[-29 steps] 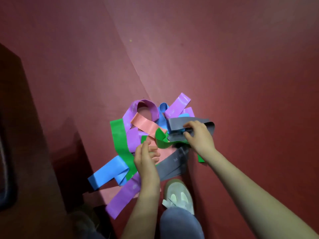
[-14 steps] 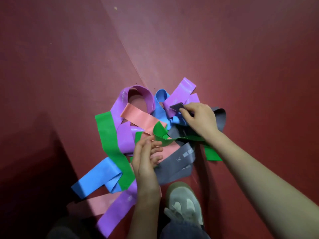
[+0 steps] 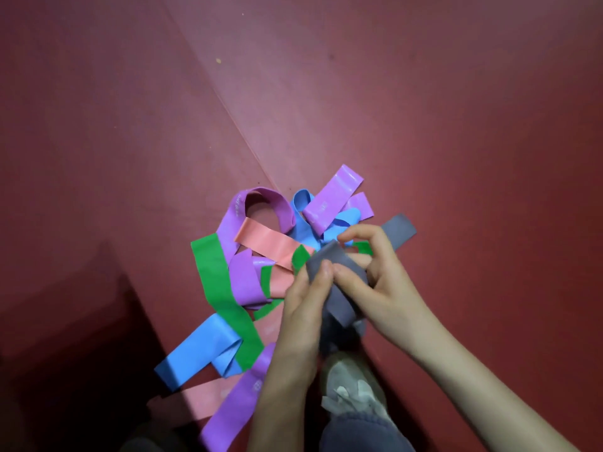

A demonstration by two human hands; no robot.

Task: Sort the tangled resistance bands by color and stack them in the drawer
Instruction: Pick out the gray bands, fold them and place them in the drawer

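Grey band (image 3: 341, 306) is pinched by left hand (image 3: 303, 308) and right hand (image 3: 385, 288), at four o'clock of the five-colour pile (image 3: 215, 278); print unreadable.

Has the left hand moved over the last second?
Yes. The left hand has shifted right, away from the long green band, and now pinches the grey band next to the right hand.

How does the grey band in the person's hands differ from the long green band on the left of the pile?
The grey band is pinched by the left hand and right hand, while the green band lies untouched on the red floor. The grey band is bunched and folded; the green band runs long and flat. Both are wide, flat strips.
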